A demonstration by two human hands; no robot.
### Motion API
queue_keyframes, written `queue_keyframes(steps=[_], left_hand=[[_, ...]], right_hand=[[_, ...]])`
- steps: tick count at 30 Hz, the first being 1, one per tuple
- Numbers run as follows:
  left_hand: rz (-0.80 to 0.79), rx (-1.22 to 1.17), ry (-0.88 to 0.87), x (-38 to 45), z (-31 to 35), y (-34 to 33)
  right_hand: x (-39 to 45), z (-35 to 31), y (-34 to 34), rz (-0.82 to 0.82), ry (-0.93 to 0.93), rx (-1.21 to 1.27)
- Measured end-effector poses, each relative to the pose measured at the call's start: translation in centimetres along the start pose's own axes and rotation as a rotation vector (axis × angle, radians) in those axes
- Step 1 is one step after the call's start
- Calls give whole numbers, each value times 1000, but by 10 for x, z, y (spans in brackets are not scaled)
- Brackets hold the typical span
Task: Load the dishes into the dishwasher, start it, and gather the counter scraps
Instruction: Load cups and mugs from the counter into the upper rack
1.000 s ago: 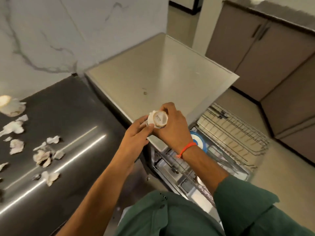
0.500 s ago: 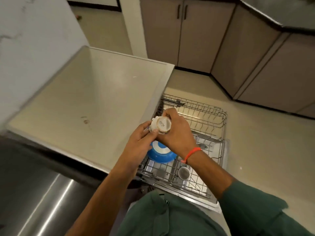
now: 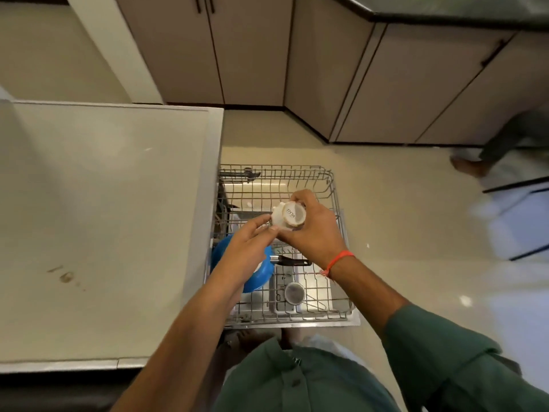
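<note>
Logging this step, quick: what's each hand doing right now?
Left hand: fingertips touch the cup's side, fingers fairly straight, not gripping.
Right hand: grips the upturned cup above the rack.

rack [image 3: 332, 185] R of counter [image 3: 104, 218] | bowl [image 3: 261, 278] in rack front-L | steel cup [image 3: 294, 292] R of bowl | cabinets [image 3: 252, 55] behind
</note>
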State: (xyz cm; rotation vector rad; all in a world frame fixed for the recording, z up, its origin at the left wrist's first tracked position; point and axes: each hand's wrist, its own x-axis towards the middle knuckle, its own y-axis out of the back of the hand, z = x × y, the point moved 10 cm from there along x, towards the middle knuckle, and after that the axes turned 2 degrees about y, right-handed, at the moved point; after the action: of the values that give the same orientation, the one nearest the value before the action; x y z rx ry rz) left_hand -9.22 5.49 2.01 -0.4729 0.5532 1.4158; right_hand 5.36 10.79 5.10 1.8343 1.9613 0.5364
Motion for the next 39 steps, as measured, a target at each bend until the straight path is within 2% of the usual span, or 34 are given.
queue_keyframes(steps=[10, 20, 31, 39], left_hand=[[-21, 35, 74, 24, -2, -13], [17, 62, 139, 102, 18, -44], [131, 2, 340, 114, -28, -57], [191, -14, 417, 121, -52, -51]], right_hand=[[38, 91, 19, 41, -175, -80], [121, 200, 17, 26, -383, -65], [201, 297, -45, 7, -534, -37], [224, 333, -64, 2, -564, -45]])
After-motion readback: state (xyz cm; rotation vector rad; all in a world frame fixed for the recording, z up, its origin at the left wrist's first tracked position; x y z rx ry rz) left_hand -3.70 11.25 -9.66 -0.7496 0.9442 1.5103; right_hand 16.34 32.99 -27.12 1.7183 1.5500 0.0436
